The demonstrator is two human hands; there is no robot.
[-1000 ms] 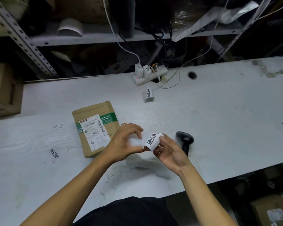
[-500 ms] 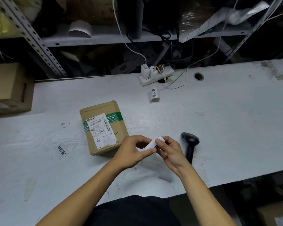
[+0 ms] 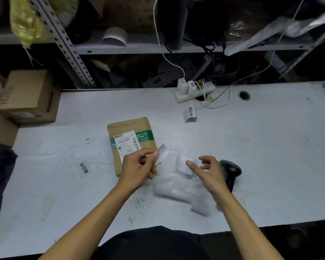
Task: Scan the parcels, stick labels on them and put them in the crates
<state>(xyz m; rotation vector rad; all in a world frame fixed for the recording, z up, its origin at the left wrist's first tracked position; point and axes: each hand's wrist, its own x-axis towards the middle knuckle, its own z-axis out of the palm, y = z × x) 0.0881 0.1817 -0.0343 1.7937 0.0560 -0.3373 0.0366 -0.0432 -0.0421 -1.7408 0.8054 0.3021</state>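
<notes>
Your left hand (image 3: 139,168) is pinching a small white label (image 3: 162,152) between thumb and forefinger, right over the near edge of the cardboard parcel (image 3: 131,141) lying flat on the white table (image 3: 270,147). Your right hand (image 3: 207,172) hangs loose, fingers half spread, with a curled strip of backing paper (image 3: 183,166) at its fingertips; can't tell if it's actually gripped. The black scanner (image 3: 230,170) sits just right of that hand. One more curled label (image 3: 189,113) stands near the power strip (image 3: 194,91).
</notes>
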